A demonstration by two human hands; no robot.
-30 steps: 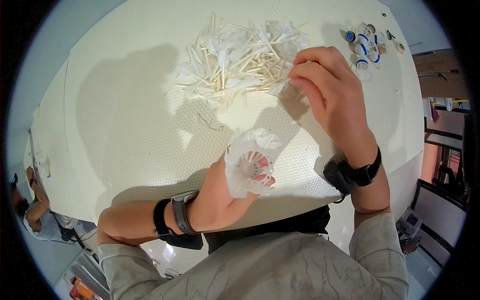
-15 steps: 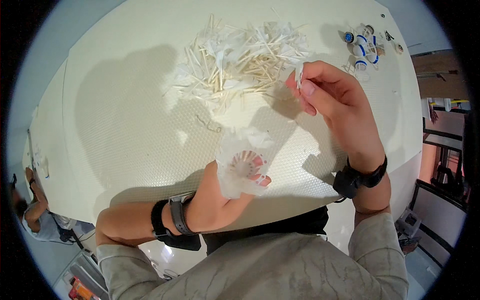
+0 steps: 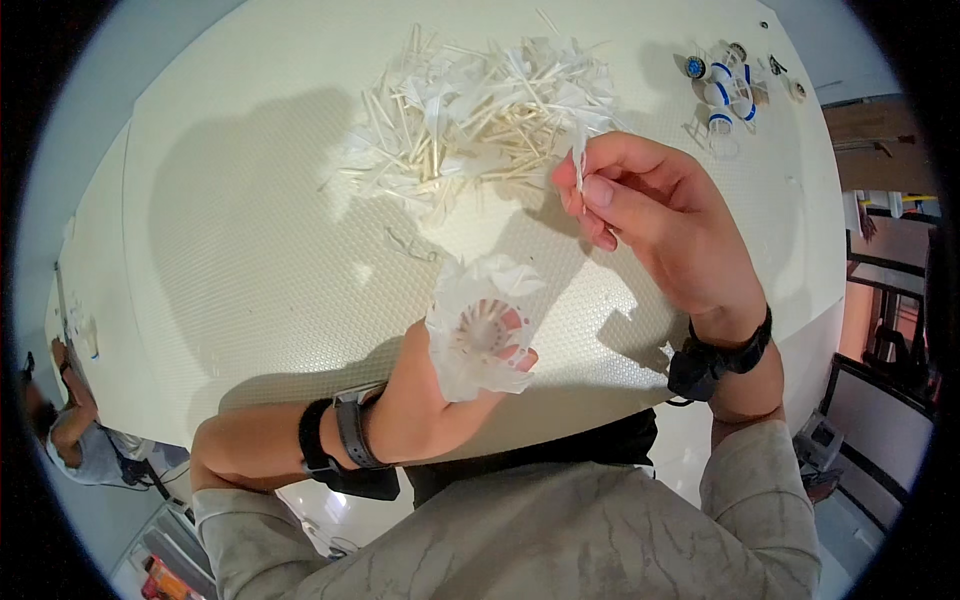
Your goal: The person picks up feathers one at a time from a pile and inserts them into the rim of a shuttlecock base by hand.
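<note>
My left hand (image 3: 440,390) is closed around a translucent, slotted, cup-like plastic piece (image 3: 485,330) with white feathers around its rim. Its open side faces up, and some of my fingers show through and past it. A single white feather (image 3: 579,165) stands upright, pinched between the thumb and forefinger of my right hand (image 3: 645,205). That hand is above the table, just right of a loose pile of white feathers (image 3: 480,115) with pale, stick-like shafts. Air separates the pinched feather from the plastic piece.
At the far right of the white textured table (image 3: 240,260) lie several white framework pieces with blue bands (image 3: 720,95) and small round parts. A thin curled strand (image 3: 410,245) lies between pile and left hand. Another person (image 3: 75,420) works at the far left.
My right hand has shifted slightly left and down with the feather. The left hand and plastic piece have moved a little left.
</note>
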